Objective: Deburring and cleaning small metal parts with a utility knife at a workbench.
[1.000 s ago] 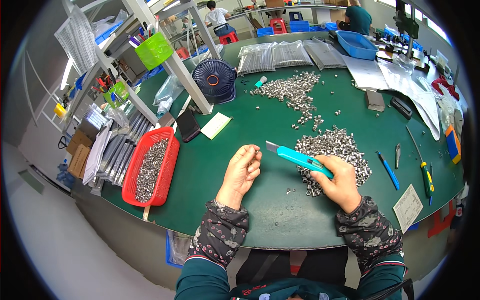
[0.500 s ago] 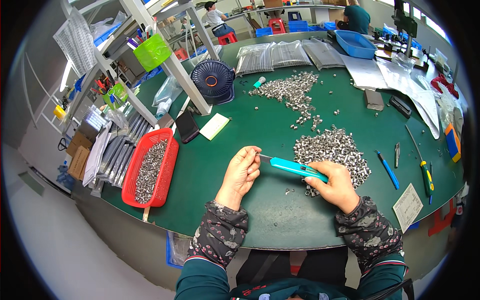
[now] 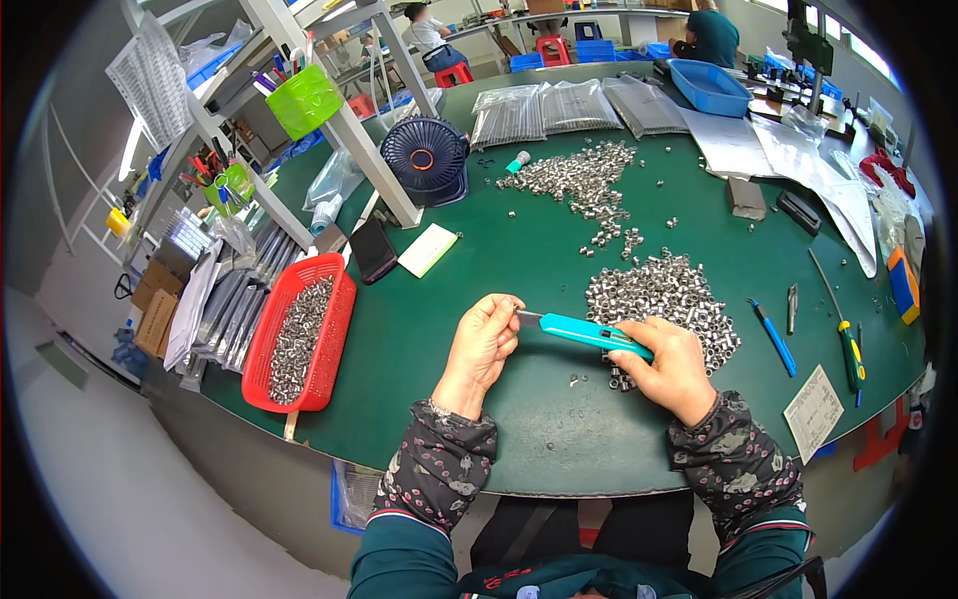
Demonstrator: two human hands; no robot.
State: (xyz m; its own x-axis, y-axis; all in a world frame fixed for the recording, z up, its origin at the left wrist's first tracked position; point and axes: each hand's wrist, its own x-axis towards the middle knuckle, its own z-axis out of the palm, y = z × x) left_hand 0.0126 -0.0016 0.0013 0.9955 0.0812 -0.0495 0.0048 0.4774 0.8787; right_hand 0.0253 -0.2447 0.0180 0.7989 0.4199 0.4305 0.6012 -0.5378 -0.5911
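In my closed right hand (image 3: 673, 365) is a teal utility knife (image 3: 582, 330), its blade (image 3: 529, 318) extended and aimed left. The blade's tip meets the fingertips of my left hand (image 3: 479, 347), where thumb and forefinger pinch a small metal ring, mostly hidden by the fingers. A heap of short silver metal rings (image 3: 659, 295) lies just beyond my right hand. Between my hands, a few tiny bits (image 3: 576, 380) rest on the green table (image 3: 539, 439).
At left stands a red plastic basket (image 3: 334, 354) holding more rings. Farther back are loose rings (image 3: 574, 180), a dark fan (image 3: 424, 160), a phone (image 3: 373, 250) and bagged tubes (image 3: 507, 117). A blue-handled tool (image 3: 774, 340) and a screwdriver (image 3: 851, 354) lie at right.
Both hands hold nearly the same position. The knife and my left fingertips have shifted only very slightly.
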